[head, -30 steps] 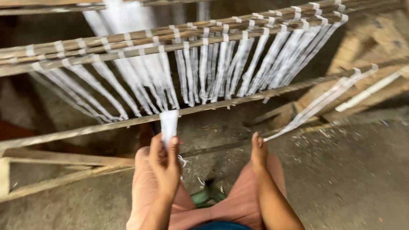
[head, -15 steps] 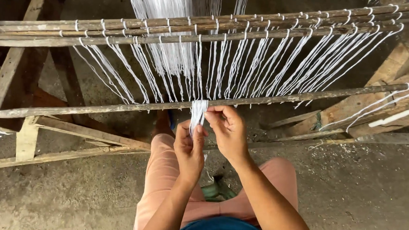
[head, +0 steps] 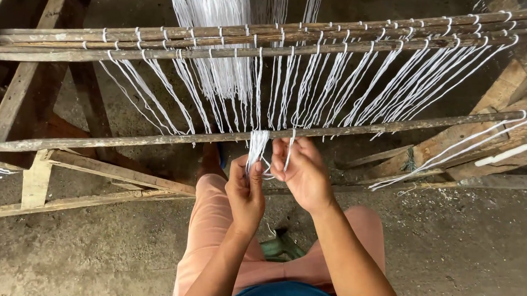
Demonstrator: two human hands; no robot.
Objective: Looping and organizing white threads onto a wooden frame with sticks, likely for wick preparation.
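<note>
A wooden frame of long rough rods [head: 156, 137] lies across in front of me, strung with many white threads [head: 315, 84] looped over the upper rods. My left hand [head: 246, 192] pinches a small bundle of white threads [head: 256, 146] that hangs down from the near rod. My right hand [head: 301, 171] is beside it, fingers closed on a single thread [head: 287, 156] pulled from that bundle. Both hands meet just below the near rod, above my knees in pink shorts.
Wooden beams [head: 62, 200] lie on the concrete floor at the left. More planks [head: 491, 160] with loose white threads rest at the right. A green object [head: 282, 248] sits on the floor between my legs.
My right hand came over from my knee and took hold of a thread next to the left hand. The view has tilted down and the bundle now sits at the near rod.
</note>
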